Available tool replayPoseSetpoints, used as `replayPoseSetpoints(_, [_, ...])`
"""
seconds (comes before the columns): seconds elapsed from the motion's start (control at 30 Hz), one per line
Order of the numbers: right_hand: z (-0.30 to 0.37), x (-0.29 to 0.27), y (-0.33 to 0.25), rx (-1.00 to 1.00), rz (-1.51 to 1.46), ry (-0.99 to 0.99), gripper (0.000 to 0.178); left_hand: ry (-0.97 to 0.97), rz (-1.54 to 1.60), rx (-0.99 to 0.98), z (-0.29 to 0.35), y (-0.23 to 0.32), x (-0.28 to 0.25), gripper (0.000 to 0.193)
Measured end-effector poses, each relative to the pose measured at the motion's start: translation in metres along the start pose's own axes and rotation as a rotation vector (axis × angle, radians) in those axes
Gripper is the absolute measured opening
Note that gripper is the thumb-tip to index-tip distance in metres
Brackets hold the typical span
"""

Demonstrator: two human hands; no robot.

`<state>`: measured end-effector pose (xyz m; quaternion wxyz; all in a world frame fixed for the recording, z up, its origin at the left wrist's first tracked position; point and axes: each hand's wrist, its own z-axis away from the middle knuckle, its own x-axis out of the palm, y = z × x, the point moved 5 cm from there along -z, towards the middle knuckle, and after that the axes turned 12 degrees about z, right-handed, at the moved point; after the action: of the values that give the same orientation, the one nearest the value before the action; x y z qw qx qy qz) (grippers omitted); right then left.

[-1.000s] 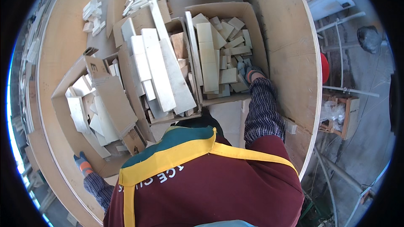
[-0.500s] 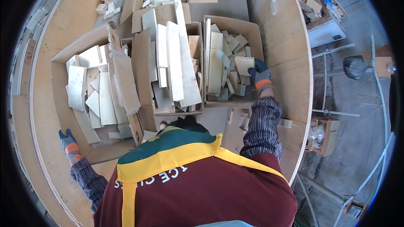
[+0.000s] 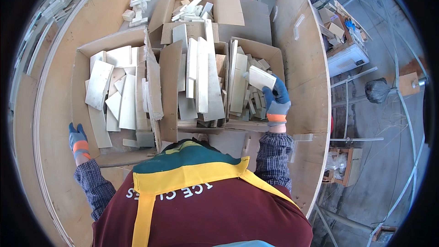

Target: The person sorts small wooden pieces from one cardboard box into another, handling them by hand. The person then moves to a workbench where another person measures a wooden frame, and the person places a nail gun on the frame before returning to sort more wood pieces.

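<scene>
A short pale wooden block (image 3: 261, 78) is pinched in my right hand (image 3: 277, 103), which wears a blue-grey glove with an orange cuff. The block is raised over the right cardboard box (image 3: 260, 47), where several small wood offcuts and some longer boards lie. My left hand (image 3: 78, 140), gloved alike, is at the outer wall of the left cardboard box (image 3: 79, 87). Its fingers are apart and hold nothing. That box has flat wooden pieces (image 3: 99, 84) in it. Between the two stands a middle box (image 3: 169, 93), with long pale boards (image 3: 201, 75) leaning out of it.
High plywood walls (image 3: 307, 64) enclose the boxes on both sides. Farther back stand another cardboard box (image 3: 228, 7) of offcuts and a stack of small wood pieces (image 3: 138, 8). Outside the right wall are a wooden crate (image 3: 353, 167), a black bag (image 3: 377, 90) and pipes.
My right hand has lifted the wooden block up from the pile and tilted it. The view has shifted, so the boxes appear lower and the far table shows. My left hand stays by the left box.
</scene>
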<state>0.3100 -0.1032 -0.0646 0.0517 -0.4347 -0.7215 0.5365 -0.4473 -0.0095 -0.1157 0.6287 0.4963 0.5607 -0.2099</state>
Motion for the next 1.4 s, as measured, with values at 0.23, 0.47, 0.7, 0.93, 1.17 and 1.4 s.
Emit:
replayPoseSetpoints(0.23, [-0.001, -0.013, 0.072, 0.386, 1.168, -0.222, 0.068, 0.033, 0.045, 0.012, 0.002, 0.000, 0.001, 0.047])
replayPoseSetpoints(0.47, [0.000, 0.102, 0.157, 0.554, 0.926, -0.710, 0.087, 0.047, 0.077, -0.015, 0.000, -0.007, -0.007, 0.045])
replayPoseSetpoints(0.7, [0.001, 0.119, 0.206, 0.753, 0.660, -0.610, 0.106, 0.087, 0.026, -0.019, -0.006, -0.019, -0.012, 0.054])
replayPoseSetpoints(0.93, [0.007, 0.057, 0.245, 0.888, 0.289, -0.266, 0.074, 0.037, 0.106, 0.012, -0.010, -0.030, -0.015, 0.051])
replayPoseSetpoints(1.17, [-0.029, 0.013, 0.205, 0.468, 1.245, -0.313, 0.083, 0.092, -0.002, 0.026, -0.011, -0.036, -0.017, 0.052])
replayPoseSetpoints(1.4, [-0.113, 0.129, 0.217, 0.469, 0.909, -0.662, 0.099, 0.054, 0.022, -0.078, -0.012, -0.040, -0.022, 0.057])
